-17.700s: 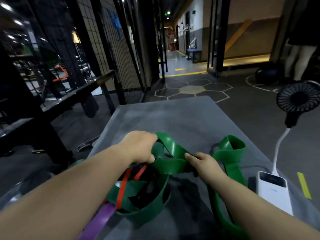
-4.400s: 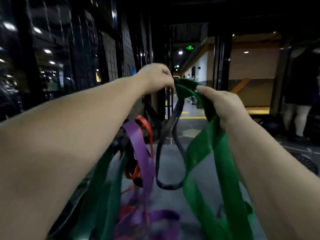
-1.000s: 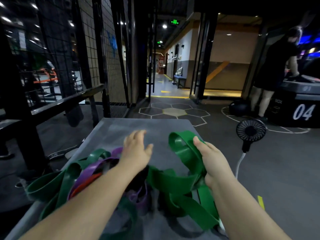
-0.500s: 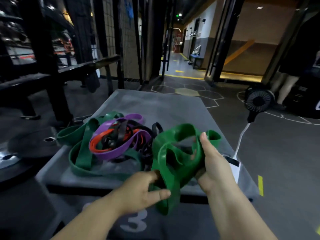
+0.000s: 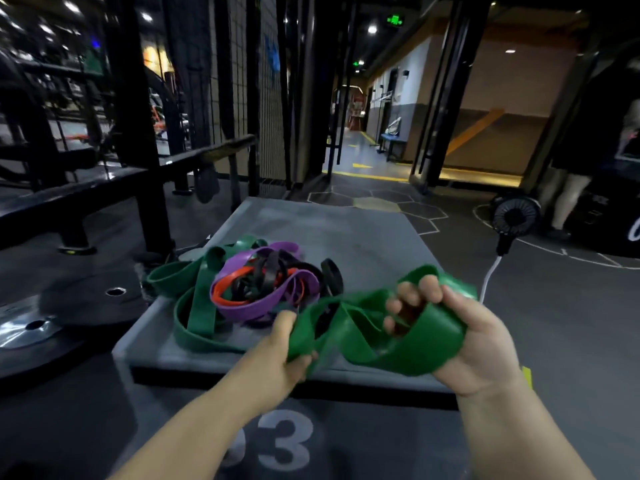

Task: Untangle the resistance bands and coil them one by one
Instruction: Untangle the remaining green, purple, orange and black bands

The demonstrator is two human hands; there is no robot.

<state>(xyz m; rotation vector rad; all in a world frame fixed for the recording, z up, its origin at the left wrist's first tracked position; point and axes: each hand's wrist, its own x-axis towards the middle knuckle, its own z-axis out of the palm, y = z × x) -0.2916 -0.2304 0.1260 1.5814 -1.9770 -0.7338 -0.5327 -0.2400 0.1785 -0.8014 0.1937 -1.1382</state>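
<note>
The bright green band [image 5: 377,341] hangs in the lower middle of the frame, in front of the grey platform [image 5: 346,233]. Its long axis runs left to right between the 2 hands. The right hand [image 5: 478,344] has its fingers [image 5: 408,296] curled through the gathered loops, clamping the bulk of the band. The left hand [image 5: 284,355] pinches the looser left end between thumb and fingers. The next wrap likely means feeding that end rightward, toward the hand holding the loops.

The tangled pile [image 5: 263,282] lies just above and left of the left hand, apart from the held band. In it I count 1 dark green band [image 5: 197,306], 1 purple band [image 5: 249,306], 1 red band [image 5: 228,289] and possibly 2 black bands [image 5: 266,275], which overlap too much to count surely.
</note>
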